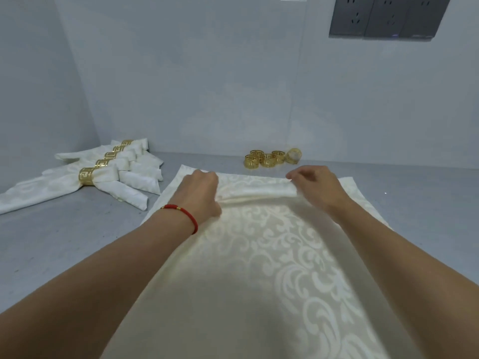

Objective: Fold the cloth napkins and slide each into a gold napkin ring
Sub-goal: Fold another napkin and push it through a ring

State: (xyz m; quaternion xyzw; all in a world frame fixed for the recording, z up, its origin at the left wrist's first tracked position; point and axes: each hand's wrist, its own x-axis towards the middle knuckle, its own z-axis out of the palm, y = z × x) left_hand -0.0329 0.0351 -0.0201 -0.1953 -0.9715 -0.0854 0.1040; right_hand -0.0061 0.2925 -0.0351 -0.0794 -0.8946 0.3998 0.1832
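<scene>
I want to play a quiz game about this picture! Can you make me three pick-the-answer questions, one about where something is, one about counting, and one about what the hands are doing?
1. Where are the loose gold napkin rings?
A. by the back wall
B. on the left wrist
C. on the spread napkin

2. How many finished ringed napkins lie at the left?
A. one
B. four
C. nine

3. What are the hands doing?
A. resting flat
B. holding rings
C. folding cloth

Answers: A, the rings cluster near the wall; B, four gold bands show; C, left hand and right hand pinch the folded edge.

No readable text, label, brand, number or sign shows on anything here.
</scene>
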